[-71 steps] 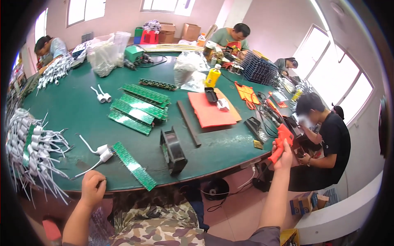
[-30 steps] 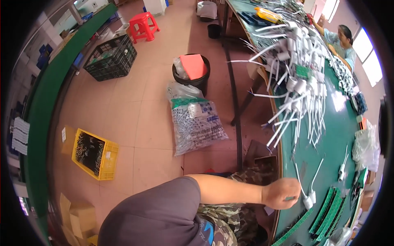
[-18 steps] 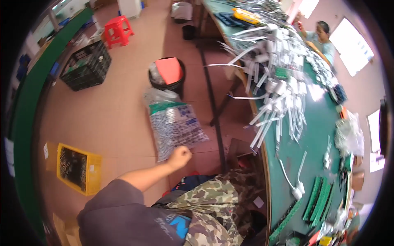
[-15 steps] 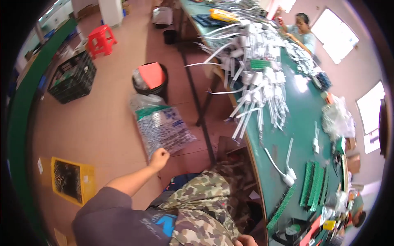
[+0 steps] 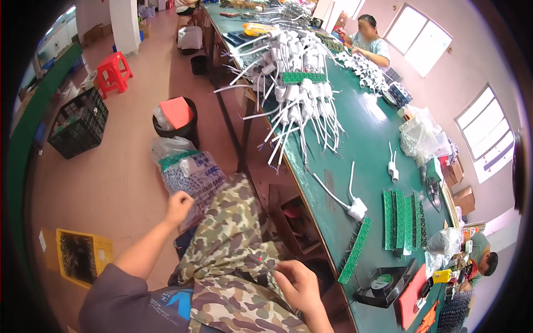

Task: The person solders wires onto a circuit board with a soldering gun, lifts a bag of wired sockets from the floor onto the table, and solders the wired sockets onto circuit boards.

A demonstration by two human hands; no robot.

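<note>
My left hand (image 5: 180, 206) hangs to the left of my camouflage-covered lap (image 5: 233, 238), its fingers curled in a loose fist with nothing visible in them. Behind it lies a clear plastic bag (image 5: 194, 176) of small parts on the floor. My right hand (image 5: 298, 284) is above my lap, close to the bench edge, its fingers bent but apart and holding nothing I can see. Nearest to it on the green bench is a strip of green circuit boards (image 5: 355, 251), with a white lamp holder (image 5: 357, 208) with two wires at its far end.
A heap of white wired lamp holders (image 5: 300, 100) covers the far bench. More green board strips (image 5: 401, 219) and a black fan-like device (image 5: 385, 284) lie at the right. A person (image 5: 369, 41) works across the bench. A yellow crate (image 5: 102, 252) and black bin (image 5: 189, 130) stand on the floor.
The view has swung rightward, so bench and floor things sit further left. My right hand has risen from the lower edge into fuller view. My left hand stays curled near the bag.
</note>
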